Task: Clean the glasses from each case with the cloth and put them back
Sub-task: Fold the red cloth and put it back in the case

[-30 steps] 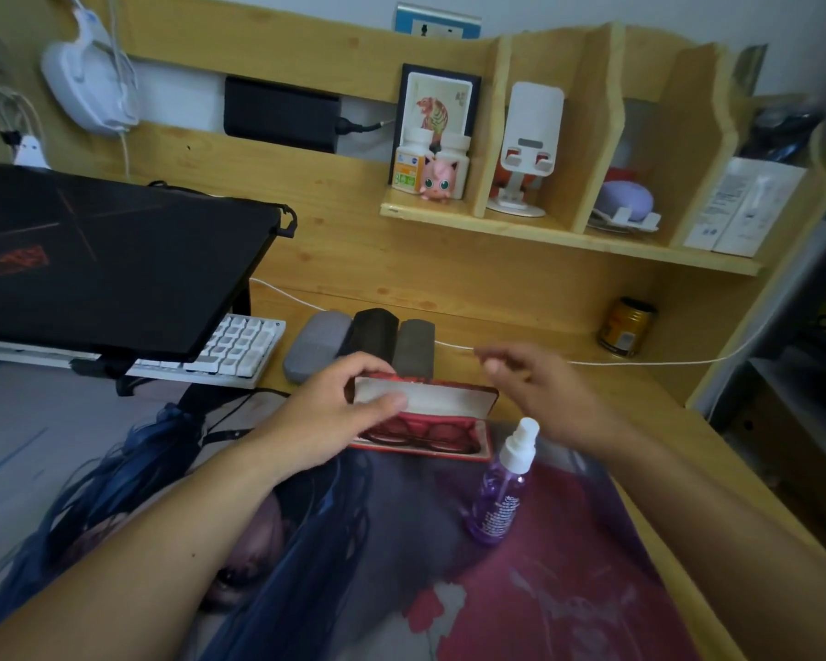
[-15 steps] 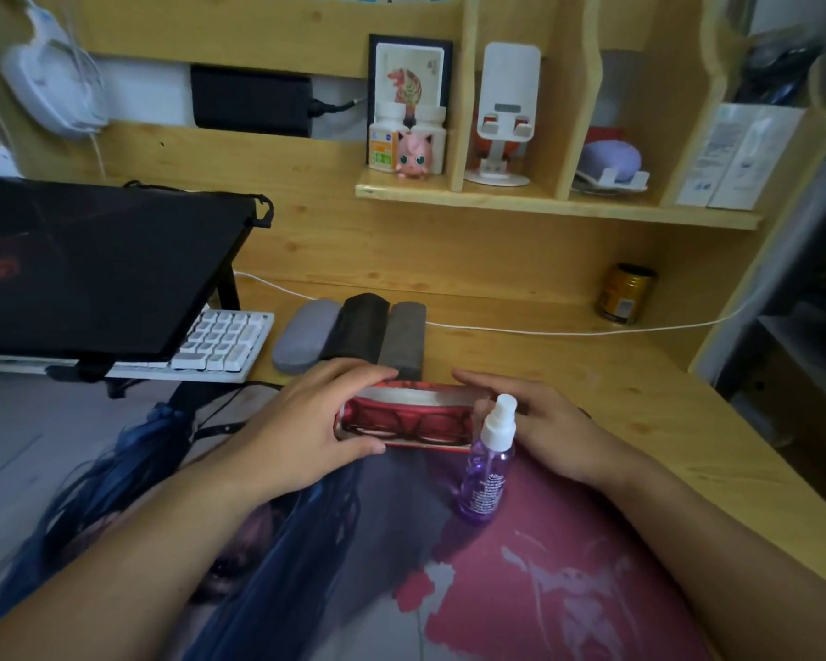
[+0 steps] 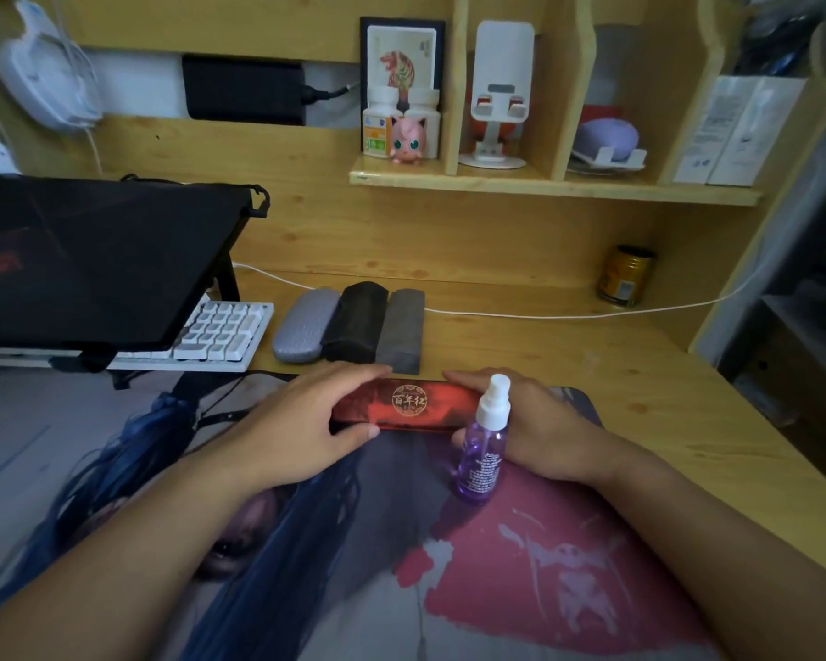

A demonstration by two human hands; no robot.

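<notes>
A purple spray bottle [image 3: 483, 450] stands nearest on the desk mat [image 3: 568, 589]. Just behind it lies the closed red case [image 3: 408, 406]. The left hand [image 3: 301, 431] grips its left end, fingers on top and thumb in front; the right hand [image 3: 540, 422] holds its right end. Three closed cases [image 3: 351, 326] sit farther back.

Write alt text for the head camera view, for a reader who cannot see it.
Two hands hold a closed red glasses case on a printed desk mat: left hand at its left end, right hand at its right, behind a purple spray bottle. Three more closed cases lie side by side behind it.
</notes>
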